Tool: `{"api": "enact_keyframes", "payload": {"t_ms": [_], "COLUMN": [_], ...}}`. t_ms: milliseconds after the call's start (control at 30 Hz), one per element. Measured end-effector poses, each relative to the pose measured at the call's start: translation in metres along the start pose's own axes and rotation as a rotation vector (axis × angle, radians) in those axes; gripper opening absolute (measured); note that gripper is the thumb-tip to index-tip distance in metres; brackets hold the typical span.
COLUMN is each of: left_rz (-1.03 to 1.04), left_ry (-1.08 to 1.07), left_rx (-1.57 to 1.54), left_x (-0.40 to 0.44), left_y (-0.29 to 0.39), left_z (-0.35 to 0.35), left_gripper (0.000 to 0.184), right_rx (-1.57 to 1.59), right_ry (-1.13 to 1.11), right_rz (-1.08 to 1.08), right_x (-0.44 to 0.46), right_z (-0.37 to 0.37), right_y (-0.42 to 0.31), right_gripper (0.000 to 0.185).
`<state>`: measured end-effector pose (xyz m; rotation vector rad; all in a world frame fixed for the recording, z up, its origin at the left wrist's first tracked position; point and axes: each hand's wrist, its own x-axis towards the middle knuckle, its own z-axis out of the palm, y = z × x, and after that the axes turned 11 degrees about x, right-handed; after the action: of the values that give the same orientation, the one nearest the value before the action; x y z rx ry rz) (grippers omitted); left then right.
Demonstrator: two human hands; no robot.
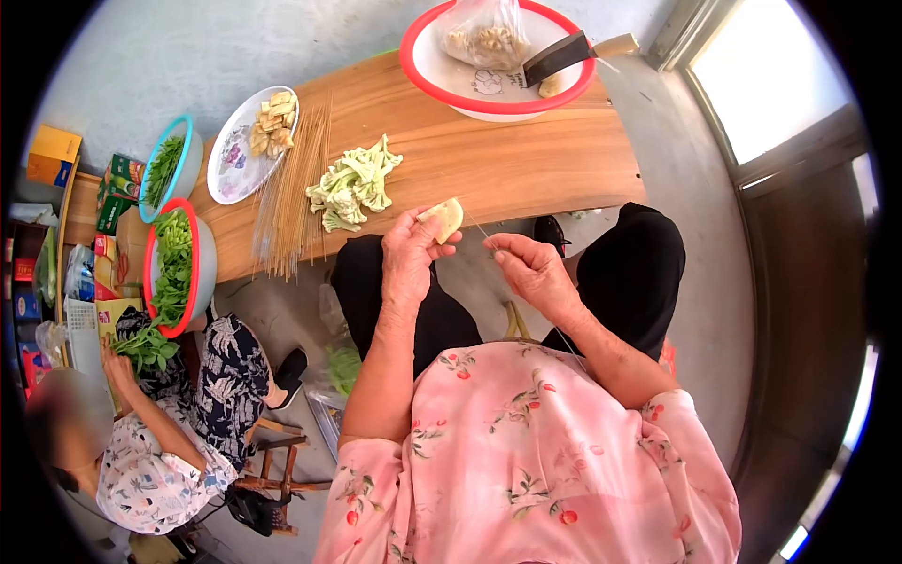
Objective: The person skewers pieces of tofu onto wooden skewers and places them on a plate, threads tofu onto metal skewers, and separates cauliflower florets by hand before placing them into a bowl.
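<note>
Above my lap, my left hand point(412, 246) pinches a pale yellow slice point(445, 219), perhaps potato, between thumb and fingers. To its right, my right hand point(528, 270) is closed on a thin skewer point(477, 224), whose far end points up and left toward the slice. Whether the tip touches the slice, I cannot tell. Just beyond my left hand, a pile of pale green cauliflower pieces point(355, 183) lies on the wooden table point(526, 155). Many loose skewers point(293, 193) are spread left of the pile.
A white plate point(228, 167) holds browned pieces. Two bowls of greens point(162, 171) stand at the left. At the back, a red-rimmed basin point(430, 80) holds a bag and a cleaver point(556, 58). A seated person point(160, 451) at lower left holds leafy greens point(146, 348).
</note>
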<state>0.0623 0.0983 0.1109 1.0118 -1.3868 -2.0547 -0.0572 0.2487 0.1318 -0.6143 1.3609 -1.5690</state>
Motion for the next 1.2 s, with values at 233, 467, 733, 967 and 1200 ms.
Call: {"api": "enact_keyframes", "payload": {"t_ms": [233,467,733,967,1200], "left_rz": [-0.049,-0.164,-0.174,-0.181,-0.185], "left_ry": [0.060,0.039,0.067,0.070,0.069], "left_rx": [-0.158,-0.223,-0.210,-0.190,-0.178], "left_x": [0.012,0.019,0.020,0.023,0.024], "left_y": [-0.005,-0.009,-0.008,-0.011,-0.012], "left_z": [0.004,0.001,0.001,0.000,0.000], "left_gripper": [0.028,0.022,0.020,0.018,0.018], "right_rx": [-0.281,-0.299,-0.297,-0.298,-0.290], "right_ry": [-0.067,-0.061,-0.060,-0.055,-0.060], "right_rz": [-0.015,-0.004,-0.001,0.025,0.021], "right_x": [-0.012,-0.014,-0.014,-0.014,-0.012], "right_z": [-0.004,-0.003,-0.001,0.001,-0.001], "right_y": [-0.004,0.000,0.001,-0.003,0.002], "right_gripper": [0.031,0.031,0.031,0.032,0.032]}}
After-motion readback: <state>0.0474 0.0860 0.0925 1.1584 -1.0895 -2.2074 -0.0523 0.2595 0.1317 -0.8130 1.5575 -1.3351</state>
